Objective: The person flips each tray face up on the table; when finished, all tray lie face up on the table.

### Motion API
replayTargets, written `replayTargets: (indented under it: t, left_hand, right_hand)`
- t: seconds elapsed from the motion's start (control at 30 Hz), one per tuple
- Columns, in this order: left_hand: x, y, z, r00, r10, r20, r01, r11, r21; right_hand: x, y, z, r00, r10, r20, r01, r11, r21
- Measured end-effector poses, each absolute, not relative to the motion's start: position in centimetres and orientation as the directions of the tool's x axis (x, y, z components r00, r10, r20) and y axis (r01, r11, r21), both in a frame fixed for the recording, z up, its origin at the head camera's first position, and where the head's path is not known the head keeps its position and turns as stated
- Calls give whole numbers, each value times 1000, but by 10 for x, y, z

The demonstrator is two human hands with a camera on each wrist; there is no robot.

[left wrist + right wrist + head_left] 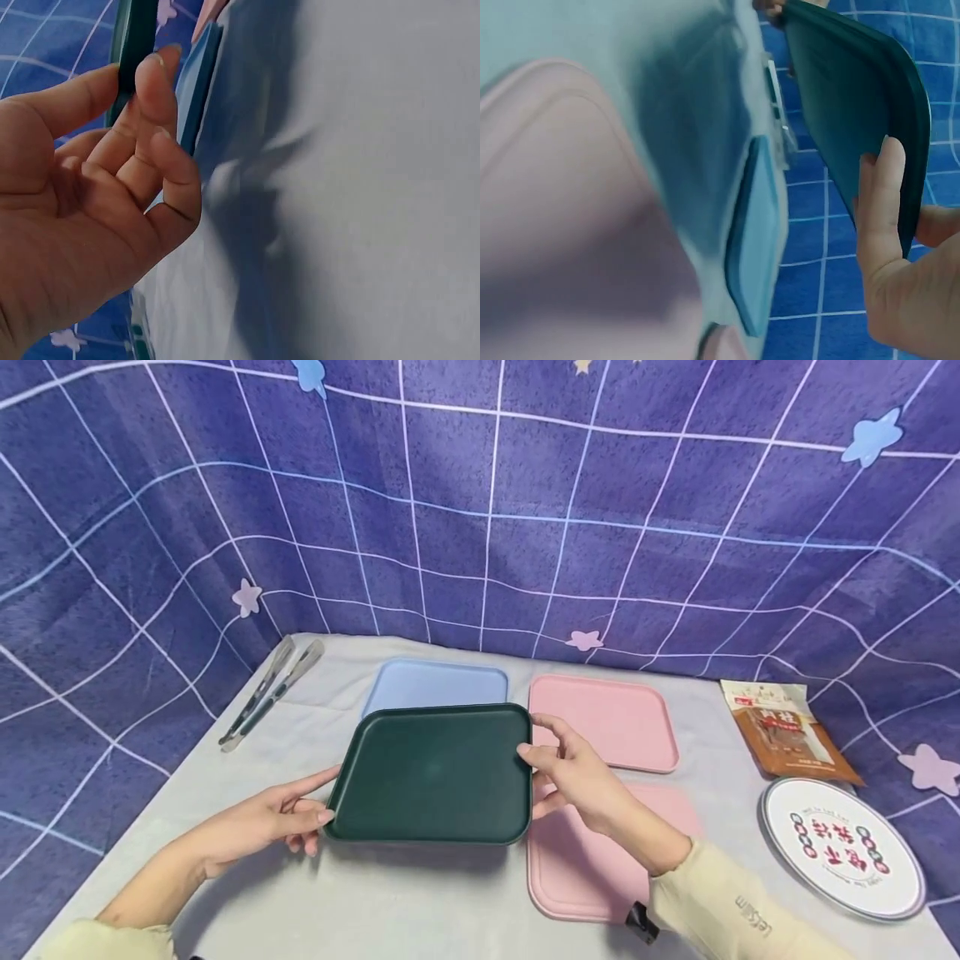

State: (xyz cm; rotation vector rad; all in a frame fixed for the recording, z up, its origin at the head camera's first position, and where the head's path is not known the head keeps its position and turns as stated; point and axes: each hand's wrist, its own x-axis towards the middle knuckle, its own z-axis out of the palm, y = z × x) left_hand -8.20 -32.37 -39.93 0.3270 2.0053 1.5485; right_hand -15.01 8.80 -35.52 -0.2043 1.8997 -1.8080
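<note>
Both hands hold a dark green rectangular tray (435, 777) above the table, one at each short side. My left hand (266, 822) pinches the tray's near left corner between thumb and fingers, seen close up in the left wrist view on the green rim (135, 45). At the other side, my right hand (573, 772) grips the right edge, thumb on top and fingers beneath; the right wrist view shows those fingers against the tray's underside (840, 97). Behind the green tray lies a light blue tray (442, 681), partly covered by it in the head view.
Two pink trays lie to the right, one at the back (607, 718) and one nearer (585, 877) under the right forearm. Metal tongs (273, 693) rest at the far left. A brown food packet (787, 731) and a white round lettered object (843, 847) are at the right.
</note>
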Motion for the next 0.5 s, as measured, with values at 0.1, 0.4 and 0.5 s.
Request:
replayTargets:
  t: [0.1, 0.4, 0.5]
  left_hand:
    - [-84, -331, -401, -796, 516, -315, -159, 323, 933]
    - [-80, -358, -406, -772, 544, -330, -142, 359, 923]
    - [-82, -364, -407, -770, 551, -323, -138, 349, 927]
  right_hand:
    - [-149, 87, -361, -831, -488, -269, 240, 123, -963]
    - [-144, 82, -387, -654, -663, -365, 398, 109, -911]
    - [-141, 77, -398, -684, -636, -356, 405, 75, -911]
